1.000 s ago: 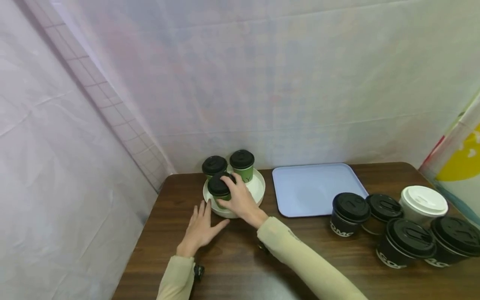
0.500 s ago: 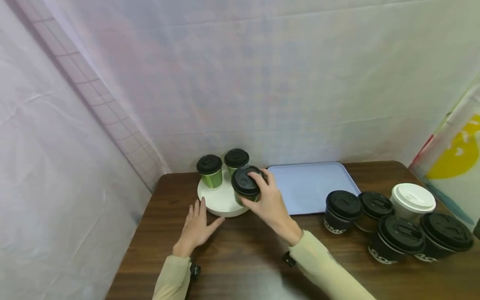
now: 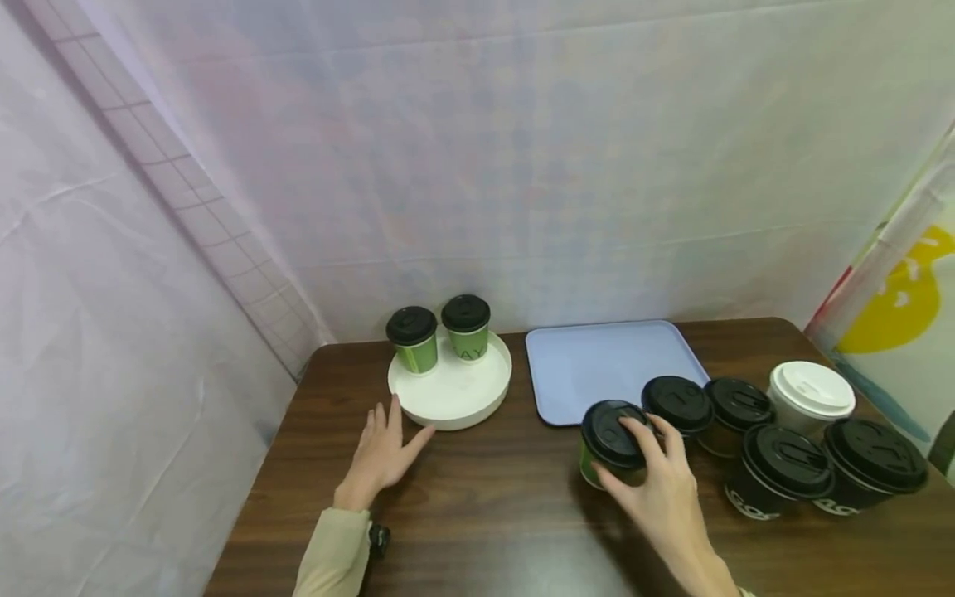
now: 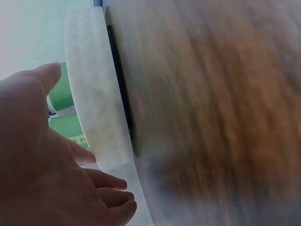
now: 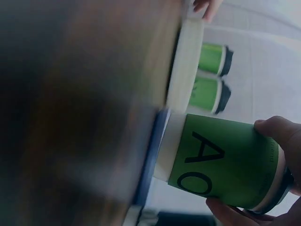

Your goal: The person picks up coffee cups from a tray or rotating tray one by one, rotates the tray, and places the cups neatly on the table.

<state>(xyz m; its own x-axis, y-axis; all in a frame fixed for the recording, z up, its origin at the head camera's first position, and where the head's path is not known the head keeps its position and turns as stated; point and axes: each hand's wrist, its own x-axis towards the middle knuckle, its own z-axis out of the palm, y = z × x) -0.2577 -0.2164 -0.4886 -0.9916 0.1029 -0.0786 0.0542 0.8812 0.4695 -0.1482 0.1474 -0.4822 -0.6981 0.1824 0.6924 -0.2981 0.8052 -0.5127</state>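
My right hand (image 3: 656,489) grips a green paper cup (image 5: 221,162) by its black lid and upper side, in front of the blue tray. In the right wrist view its pale base and dark letters show. Whether the base touches the table cannot be told. My left hand (image 3: 379,452) lies with spread, straight fingers at the near left edge of a round white tray (image 3: 448,402). On that tray's far side stand two more green cups with black lids, the left cup (image 3: 418,355) and the right cup (image 3: 470,342).
A light blue rectangular tray (image 3: 597,365) lies at the back of the brown table (image 3: 477,531). To the right stand several bigger lidded cups, among them a black cup (image 3: 776,473) and a white-lidded cup (image 3: 809,398). White curtains (image 3: 477,166) hang behind.
My right hand has lifted the green cup off the round white tray and carried it right, towards the black cups. My left hand has stayed near the tray's edge.
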